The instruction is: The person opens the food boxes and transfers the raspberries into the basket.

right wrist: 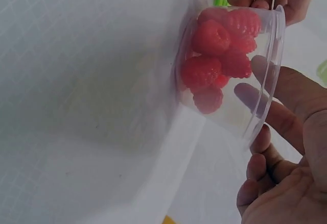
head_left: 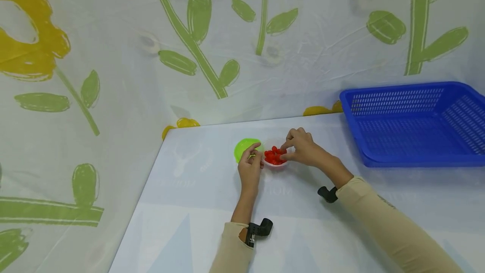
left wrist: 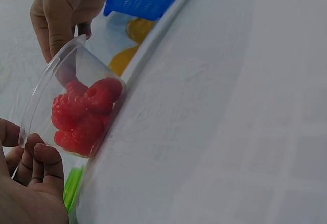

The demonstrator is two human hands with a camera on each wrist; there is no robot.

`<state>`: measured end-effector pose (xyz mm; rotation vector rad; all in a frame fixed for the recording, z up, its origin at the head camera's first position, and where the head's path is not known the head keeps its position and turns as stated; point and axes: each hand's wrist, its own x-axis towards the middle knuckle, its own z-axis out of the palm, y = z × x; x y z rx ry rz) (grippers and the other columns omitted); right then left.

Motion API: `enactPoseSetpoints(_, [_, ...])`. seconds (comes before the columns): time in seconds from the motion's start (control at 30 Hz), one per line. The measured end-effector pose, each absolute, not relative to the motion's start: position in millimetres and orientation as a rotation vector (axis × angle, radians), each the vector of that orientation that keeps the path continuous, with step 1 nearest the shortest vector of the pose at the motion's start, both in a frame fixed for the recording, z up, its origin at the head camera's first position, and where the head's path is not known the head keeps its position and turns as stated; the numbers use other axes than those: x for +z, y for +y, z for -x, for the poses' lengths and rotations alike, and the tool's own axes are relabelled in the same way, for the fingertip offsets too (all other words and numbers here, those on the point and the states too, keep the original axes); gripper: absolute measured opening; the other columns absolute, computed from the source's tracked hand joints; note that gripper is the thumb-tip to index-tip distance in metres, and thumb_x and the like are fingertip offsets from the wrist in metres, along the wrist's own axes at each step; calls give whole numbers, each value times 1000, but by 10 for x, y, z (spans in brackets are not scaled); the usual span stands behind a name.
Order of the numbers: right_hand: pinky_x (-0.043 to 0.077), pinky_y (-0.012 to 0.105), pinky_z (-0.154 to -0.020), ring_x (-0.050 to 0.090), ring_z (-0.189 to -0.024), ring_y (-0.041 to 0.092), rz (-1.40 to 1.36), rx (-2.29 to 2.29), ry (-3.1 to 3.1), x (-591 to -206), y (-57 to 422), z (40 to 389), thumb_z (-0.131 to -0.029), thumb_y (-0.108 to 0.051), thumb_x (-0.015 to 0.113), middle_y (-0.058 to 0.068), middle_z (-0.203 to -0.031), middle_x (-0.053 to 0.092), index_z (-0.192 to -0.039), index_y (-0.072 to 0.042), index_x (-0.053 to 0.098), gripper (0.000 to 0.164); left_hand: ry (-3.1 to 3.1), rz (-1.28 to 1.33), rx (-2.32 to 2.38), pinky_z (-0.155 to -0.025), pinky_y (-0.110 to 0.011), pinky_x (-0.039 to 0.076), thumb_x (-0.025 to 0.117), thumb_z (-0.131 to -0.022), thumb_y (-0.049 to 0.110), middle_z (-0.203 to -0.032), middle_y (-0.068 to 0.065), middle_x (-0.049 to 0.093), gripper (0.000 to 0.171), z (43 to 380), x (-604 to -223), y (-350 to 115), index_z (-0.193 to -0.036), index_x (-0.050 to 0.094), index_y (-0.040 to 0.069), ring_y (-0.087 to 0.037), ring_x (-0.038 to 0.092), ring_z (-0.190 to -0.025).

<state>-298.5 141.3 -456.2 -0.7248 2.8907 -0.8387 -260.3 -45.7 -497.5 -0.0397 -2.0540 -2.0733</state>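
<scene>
A clear plastic cup (left wrist: 48,104) stands on the table, with several red raspberries (right wrist: 210,38) heaped in its bottom. My left hand (head_left: 251,169) pinches the cup's rim on its left side, as the left wrist view shows. From the right, my right hand (head_left: 303,148) reaches over the rim. Two of its digits dip inside the cup near the raspberries, with no berry between them; its other fingers are outside, by the rim. Just left of the cup lies a bright green dish (head_left: 242,145), partly covered by my left hand.
A blue plastic basket (head_left: 420,163) with slotted sides sits on the table at the right. Behind the table hangs a white cloth (head_left: 318,54) printed with yellow flowers and green leaves. The table's left edge runs along the cloth.
</scene>
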Motion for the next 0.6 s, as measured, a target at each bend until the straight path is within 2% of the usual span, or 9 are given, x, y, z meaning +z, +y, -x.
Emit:
enactPoseSetpoints(0.23, [26, 36, -71, 36, -91, 20, 755, -737, 2957, -4561, 1404, 2998, -73, -31, 78, 0, -90, 47, -82, -20, 76, 14, -2047, 49, -2071, -60, -32, 53, 54, -91, 8, -89, -16, 54, 27, 2622, -4973, -423, -116, 60, 4, -28, 54, -62])
enactPoseSetpoints(0.37, [26, 36, -71, 37, -91, 20, 785, -702, 3033, -4537, 1444, 2946, -74, -30, 77, -1, -90, 48, -82, -21, 76, 13, -2047, 40, -2076, -62, -36, 53, 54, -91, 7, -90, -16, 55, 27, 2621, -4983, -408, -117, 60, 3, -33, 55, -63])
enactPoseSetpoints(0.5, [27, 36, -71, 38, -90, 20, 795, -774, 3109, -4488, 1519, 2894, -74, -26, 77, 0, -89, 48, -86, -18, 76, 14, -2066, -3, -2064, -63, -33, 53, 55, -91, 14, -91, -11, 55, 27, 2666, -5131, -427, -118, 61, 11, -33, 56, -65])
enactPoseSetpoints(0.6, [28, 34, -67, 39, -83, 20, 772, -857, 3141, -4394, 1622, 2874, -76, -23, 75, 1, -81, 48, -89, -16, 75, 15, -2067, -20, -2051, -60, -27, 52, 56, -91, 18, -90, -6, 55, 26, 2729, -5242, -449, -117, 62, 16, -25, 55, -63])
